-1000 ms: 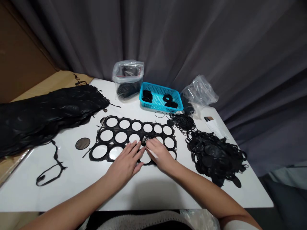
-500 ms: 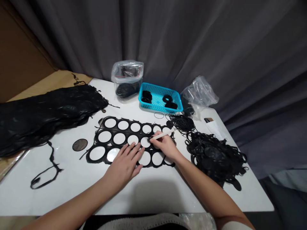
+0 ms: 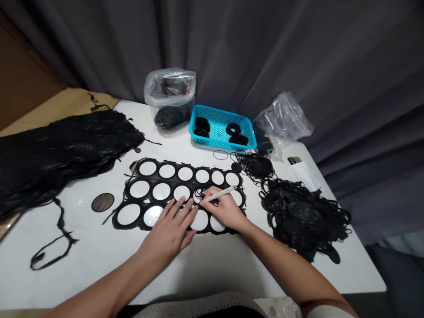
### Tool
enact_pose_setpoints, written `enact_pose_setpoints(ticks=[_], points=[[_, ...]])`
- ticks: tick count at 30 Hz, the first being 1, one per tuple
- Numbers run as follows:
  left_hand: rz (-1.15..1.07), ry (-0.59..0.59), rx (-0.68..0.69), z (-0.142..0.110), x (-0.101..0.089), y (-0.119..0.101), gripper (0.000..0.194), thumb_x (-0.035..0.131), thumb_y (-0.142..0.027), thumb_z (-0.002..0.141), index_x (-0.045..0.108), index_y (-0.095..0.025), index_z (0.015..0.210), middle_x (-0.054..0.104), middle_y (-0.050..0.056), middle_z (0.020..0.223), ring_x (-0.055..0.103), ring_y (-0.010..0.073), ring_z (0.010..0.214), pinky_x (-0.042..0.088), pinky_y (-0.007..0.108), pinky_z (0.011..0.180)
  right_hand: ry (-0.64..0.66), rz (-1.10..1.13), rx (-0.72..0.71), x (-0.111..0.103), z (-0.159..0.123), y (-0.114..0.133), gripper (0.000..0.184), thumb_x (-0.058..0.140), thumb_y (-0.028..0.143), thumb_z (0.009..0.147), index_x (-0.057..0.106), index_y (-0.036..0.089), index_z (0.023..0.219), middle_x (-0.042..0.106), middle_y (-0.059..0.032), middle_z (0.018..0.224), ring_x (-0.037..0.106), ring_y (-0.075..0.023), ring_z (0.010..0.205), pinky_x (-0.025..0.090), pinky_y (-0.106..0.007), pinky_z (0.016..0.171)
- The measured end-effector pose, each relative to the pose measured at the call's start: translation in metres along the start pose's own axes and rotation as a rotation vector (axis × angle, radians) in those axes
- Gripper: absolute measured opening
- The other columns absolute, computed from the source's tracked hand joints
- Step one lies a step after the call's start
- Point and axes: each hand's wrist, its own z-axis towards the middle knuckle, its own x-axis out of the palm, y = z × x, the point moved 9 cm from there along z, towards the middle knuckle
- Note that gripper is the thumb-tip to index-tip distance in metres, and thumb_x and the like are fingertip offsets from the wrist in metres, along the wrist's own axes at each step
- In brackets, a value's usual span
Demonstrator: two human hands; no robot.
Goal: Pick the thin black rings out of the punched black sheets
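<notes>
A black rubber sheet with rows of round holes lies flat on the white table, which shows through the holes. My left hand rests flat on the sheet's lower edge, fingers spread and holding nothing. My right hand is closed on a slim white pen-like tool, slanted with its lower end at a hole in the middle row. Thin black strands curl in that hole by my right fingertips. The exact tip of the tool is hard to make out.
A blue basket with black rings stands at the back, between two clear plastic bags. Black rubber scraps and thin rings pile up on the right. Stacked black sheets lie left, near a loose disc.
My right hand and the tool have shifted slightly down and left around the middle-row hole, where thin strands now show. My left hand stays in place. The whole view has tilted a little.
</notes>
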Motion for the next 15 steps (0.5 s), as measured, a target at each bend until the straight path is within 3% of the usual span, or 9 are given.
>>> enact_pose_setpoints(ticks=[8, 12, 15], points=[[0.013, -0.040, 0.015, 0.000, -0.002, -0.001, 0.046, 0.051, -0.030, 0.098, 0.051, -0.017, 0.143, 0.059, 0.011, 0.143, 0.050, 0.0336, 0.135, 0.035, 0.051, 0.112, -0.019, -0.047, -0.062, -0.002, 0.000, 0.000, 0.020, 0.063, 0.024, 0.091, 0.057, 0.021, 0.073, 0.062, -0.0011, 0.086, 0.059, -0.0169, 0.085, 0.043, -0.029, 0.077], [0.003, -0.063, 0.004, -0.001, 0.000, 0.000, 0.045, 0.051, -0.029, 0.097, 0.053, -0.016, 0.140, 0.057, 0.014, 0.145, 0.050, 0.0326, 0.136, 0.036, 0.050, 0.113, -0.029, -0.285, -0.243, 0.008, -0.012, 0.015, 0.016, 0.056, 0.021, 0.096, 0.059, 0.020, 0.080, 0.062, -0.0045, 0.088, 0.055, -0.0187, 0.086, 0.043, -0.031, 0.079], [-0.013, -0.075, -0.005, -0.002, -0.001, 0.001, 0.044, 0.050, -0.030, 0.097, 0.053, -0.016, 0.139, 0.054, 0.017, 0.146, 0.050, 0.0329, 0.136, 0.038, 0.051, 0.112, 0.015, -0.542, -0.382, 0.024, -0.022, 0.028, 0.010, 0.052, 0.017, 0.095, 0.061, 0.018, 0.092, 0.065, -0.0115, 0.104, 0.052, -0.0230, 0.092, 0.044, -0.035, 0.081]])
